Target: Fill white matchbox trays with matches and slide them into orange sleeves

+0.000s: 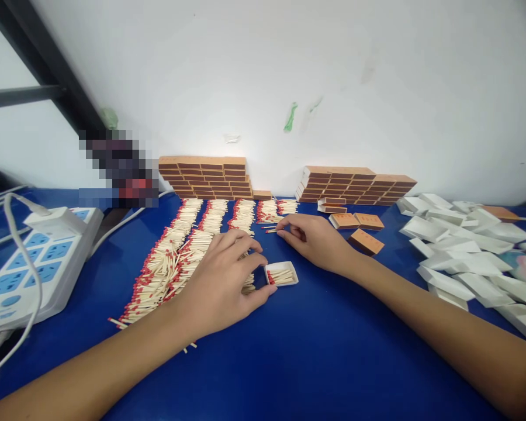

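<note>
My left hand (228, 272) curls at the left end of a small white matchbox tray (294, 273), its index finger and thumb on either side of that end. Red-tipped matches (283, 276) lie inside the tray. Beyond it, my right hand (309, 237) is closed in a pinch on the ends of a match or two (270, 230), just above the blue table or on it. Rows of loose matches (175, 245) spread under and behind my left hand, partly hidden by it.
Stacked matchboxes (210, 178) stand against the wall, with a second stack (355, 186) to the right. Several loose matchbox sleeves (366, 241) lie before it. White empty trays (464, 251) pile up at right. A power strip (39, 257) with cables is at left.
</note>
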The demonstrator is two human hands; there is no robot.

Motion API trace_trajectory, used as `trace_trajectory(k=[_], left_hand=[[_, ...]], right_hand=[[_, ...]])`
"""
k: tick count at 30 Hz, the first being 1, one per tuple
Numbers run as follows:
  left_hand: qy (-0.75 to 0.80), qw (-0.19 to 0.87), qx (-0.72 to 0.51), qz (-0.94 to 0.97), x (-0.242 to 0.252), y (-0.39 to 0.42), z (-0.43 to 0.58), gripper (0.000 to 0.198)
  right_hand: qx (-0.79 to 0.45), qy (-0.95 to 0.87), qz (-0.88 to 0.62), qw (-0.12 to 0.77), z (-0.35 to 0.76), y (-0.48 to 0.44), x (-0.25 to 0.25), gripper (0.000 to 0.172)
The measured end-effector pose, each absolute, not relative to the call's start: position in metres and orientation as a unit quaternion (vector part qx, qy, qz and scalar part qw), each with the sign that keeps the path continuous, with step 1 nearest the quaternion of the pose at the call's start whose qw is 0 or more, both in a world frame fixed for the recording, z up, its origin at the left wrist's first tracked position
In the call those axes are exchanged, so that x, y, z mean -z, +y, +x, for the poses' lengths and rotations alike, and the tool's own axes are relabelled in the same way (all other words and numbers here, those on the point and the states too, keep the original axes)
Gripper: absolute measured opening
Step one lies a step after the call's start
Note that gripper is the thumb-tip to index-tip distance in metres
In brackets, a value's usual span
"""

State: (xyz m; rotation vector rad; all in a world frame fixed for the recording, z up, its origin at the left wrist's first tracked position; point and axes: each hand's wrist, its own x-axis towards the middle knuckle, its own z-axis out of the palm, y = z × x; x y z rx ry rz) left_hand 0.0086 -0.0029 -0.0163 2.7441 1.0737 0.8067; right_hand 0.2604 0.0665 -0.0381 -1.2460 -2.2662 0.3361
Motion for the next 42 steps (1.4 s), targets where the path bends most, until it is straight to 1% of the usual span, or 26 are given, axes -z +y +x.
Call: trace_trajectory(k=[8, 13, 17, 19, 21, 23, 25, 26, 31, 38, 42], left_hand=[[0.356, 0.044, -0.265, 0.895, 0.019, -0.001, 0.008, 0.024], [0.372, 0.035, -0.278, 0.885, 0.017, 0.001, 0.009, 0.024], [0.38, 0.04, -0.281, 0.88, 0.016, 0.0, 0.009, 0.021], [0.375, 0.042, -0.28, 0.883, 0.016, -0.001, 0.009, 0.021], [0.366, 0.044, -0.274, 0.888, 0.017, -0.002, 0.009, 0.023], [0.359, 0.047, -0.267, 0.893, 0.017, -0.003, 0.01, 0.023], [0.352, 0.053, -0.262, 0.897, 0.016, -0.005, 0.01, 0.022], [0.349, 0.057, -0.26, 0.898, 0.016, -0.005, 0.01, 0.022], [0.346, 0.069, -0.251, 0.902, 0.014, -0.006, 0.01, 0.023], [0.346, 0.07, -0.249, 0.902, 0.016, -0.007, 0.009, 0.022], [0.346, 0.067, -0.245, 0.903, 0.016, -0.006, 0.01, 0.022]], right_hand=[[-0.17, -0.833, -0.482, 0.212, 0.259, 0.064, 0.027, 0.012], [-0.204, -0.843, -0.448, 0.218, 0.257, 0.041, 0.008, 0.016], [-0.246, -0.861, -0.418, 0.155, 0.254, 0.018, -0.001, 0.013], [-0.255, -0.862, -0.412, 0.146, 0.254, 0.015, -0.001, 0.015], [-0.244, -0.855, -0.423, 0.174, 0.257, 0.021, 0.001, 0.018], [-0.198, -0.841, -0.449, 0.227, 0.263, 0.034, 0.005, 0.018], [-0.144, -0.825, -0.477, 0.266, 0.271, 0.052, 0.012, 0.015], [-0.132, -0.822, -0.483, 0.272, 0.274, 0.06, 0.016, 0.013], [-0.135, -0.823, -0.485, 0.263, 0.28, 0.085, 0.031, 0.014], [-0.132, -0.813, -0.521, 0.222, 0.277, 0.083, 0.033, 0.017], [-0.127, -0.816, -0.51, 0.241, 0.27, 0.076, 0.032, 0.016]])
